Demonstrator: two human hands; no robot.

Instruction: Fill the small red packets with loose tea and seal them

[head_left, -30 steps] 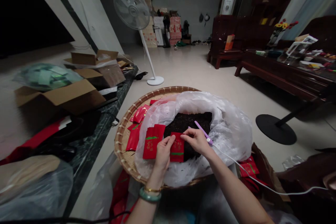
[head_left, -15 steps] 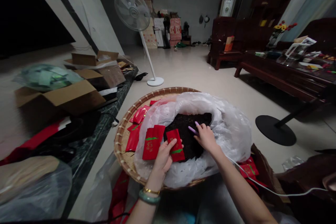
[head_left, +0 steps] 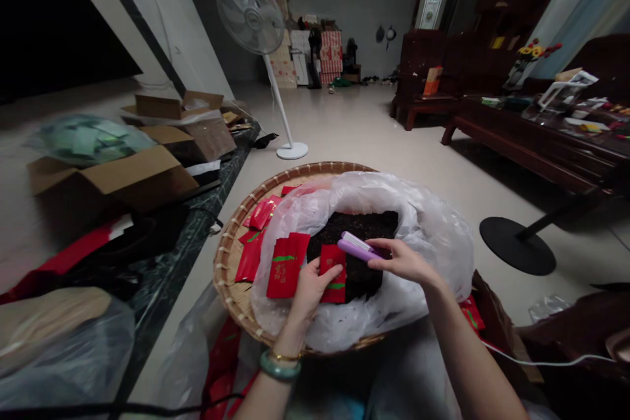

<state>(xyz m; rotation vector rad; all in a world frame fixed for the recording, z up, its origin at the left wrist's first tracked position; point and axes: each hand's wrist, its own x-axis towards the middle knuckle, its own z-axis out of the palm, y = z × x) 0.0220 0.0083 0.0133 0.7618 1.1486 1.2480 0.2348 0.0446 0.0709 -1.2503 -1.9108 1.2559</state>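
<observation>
My left hand [head_left: 311,289] is closed on a small red packet [head_left: 333,275] with a green stripe, thumb across its front. In my right hand [head_left: 401,260] is a purple hand-held heat sealer [head_left: 361,248] with pale inner plates, its tip at the packet's top right corner. A white cord trails near my right forearm. Beneath both hands lies dark, loose tea-like material [head_left: 364,283] in an open clear plastic bag [head_left: 433,236]. Several red packets [head_left: 287,268] lie fanned on the bag's left edge. All this rests in a round woven bamboo tray [head_left: 227,256].
More red packets [head_left: 262,211] lie on the tray's left side. Open cardboard boxes [head_left: 132,174] stand on the dark ledge at left. A white standing fan [head_left: 279,105] is beyond the tray. A dark wooden table [head_left: 522,138] and a black round base [head_left: 516,246] are at right.
My right hand has lifted from over the dark material and turned, bringing the purple heat sealer left to the packet's top corner. My left hand has tilted the packet more upright.
</observation>
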